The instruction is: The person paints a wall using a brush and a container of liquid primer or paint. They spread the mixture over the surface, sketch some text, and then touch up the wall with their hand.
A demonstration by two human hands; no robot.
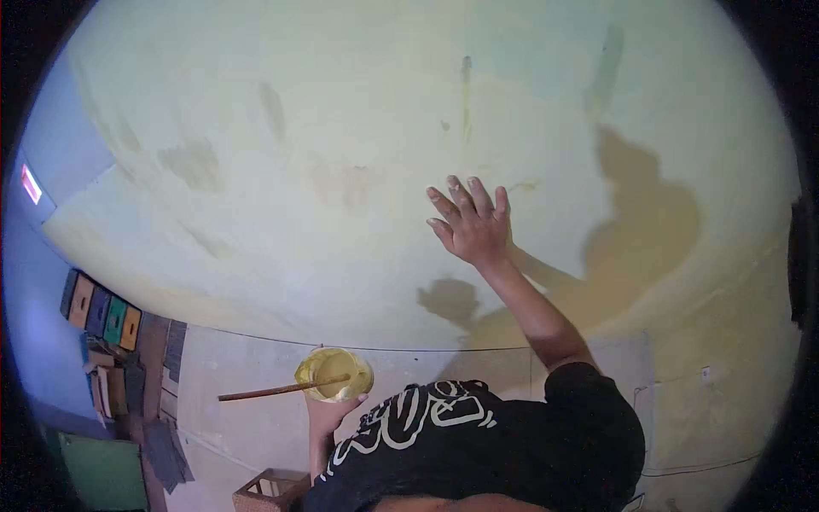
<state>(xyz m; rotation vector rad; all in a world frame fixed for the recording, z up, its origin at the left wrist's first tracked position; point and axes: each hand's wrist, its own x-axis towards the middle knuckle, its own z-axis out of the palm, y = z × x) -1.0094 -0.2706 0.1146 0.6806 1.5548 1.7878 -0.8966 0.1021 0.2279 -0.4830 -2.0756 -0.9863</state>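
Observation:
My right hand (467,218) is raised with fingers spread at the pale yellow wall (367,128), pale smudges on its fingertips; whether it touches the surface I cannot tell. Below it and to the left, my left hand (328,412) grips a round yellow container (307,367) of creamy pale-yellow substance. A long wooden stick (256,392) rests across the container, one end in the substance. My shadow falls on the wall to the right of my raised arm.
Coloured boxes (111,316), cardboard pieces (115,392) and dark flat sheets (162,448) lie along the left. A green board (98,469) is at lower left, a wooden crate (256,495) at the bottom. A blue wall (43,341) forms the left side.

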